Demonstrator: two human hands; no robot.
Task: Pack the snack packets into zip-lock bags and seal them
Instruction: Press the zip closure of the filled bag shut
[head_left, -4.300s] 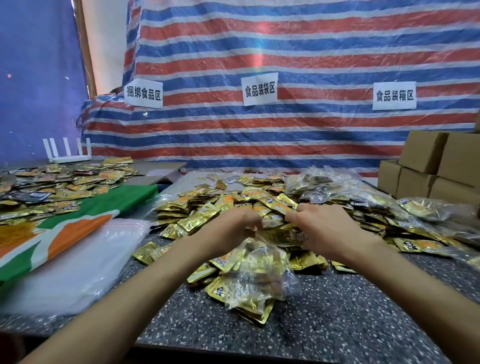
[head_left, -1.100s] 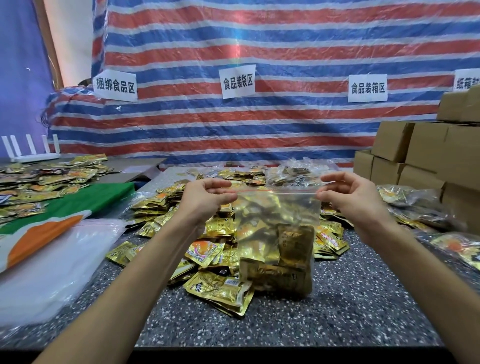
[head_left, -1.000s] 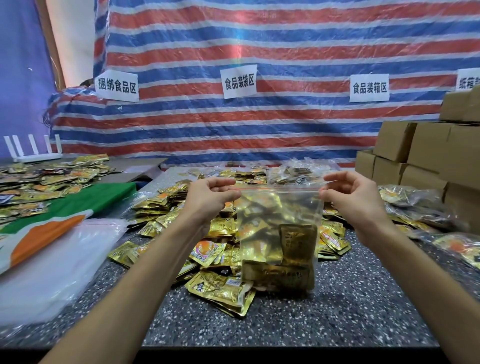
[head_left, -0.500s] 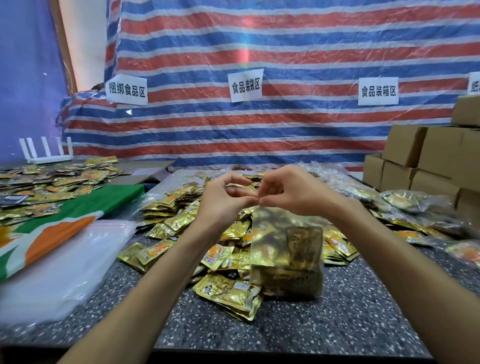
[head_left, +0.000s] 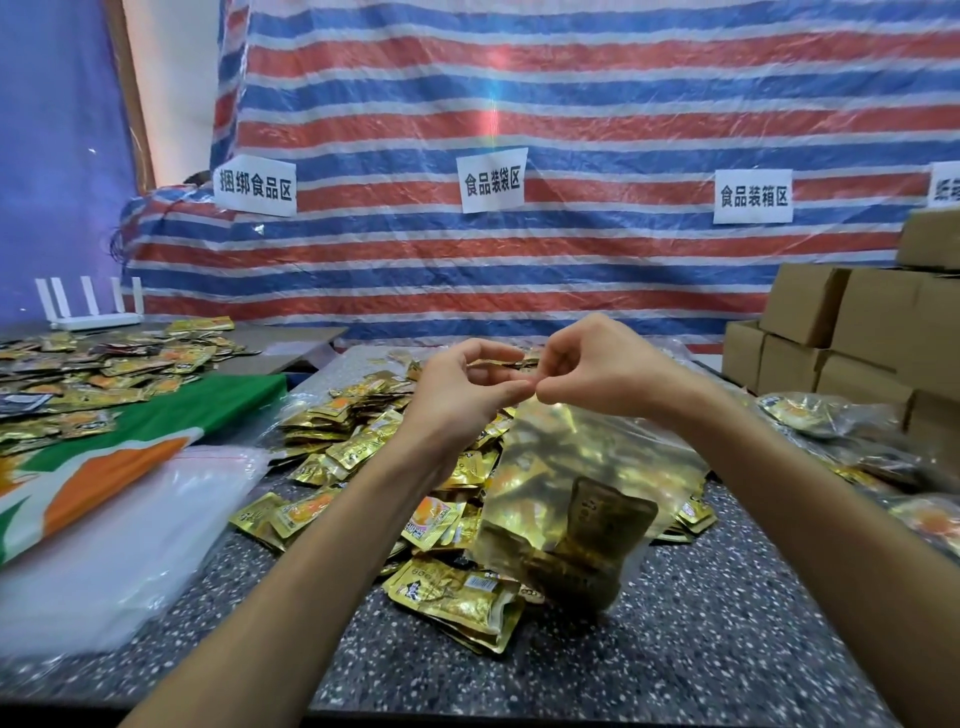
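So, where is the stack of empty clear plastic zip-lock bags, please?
Head view, left side: the stack lies on the speckled dark table, beside the green and orange cloth, left of the gold foil snack packets.

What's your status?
Left hand and right hand both pinch top of clear zip-lock bag of gold packets. Seal state unclear. No obstruction seen.

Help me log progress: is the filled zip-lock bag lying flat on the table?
No, the zip-lock bag is held upright, with the left hand and right hand pinching its top edge.
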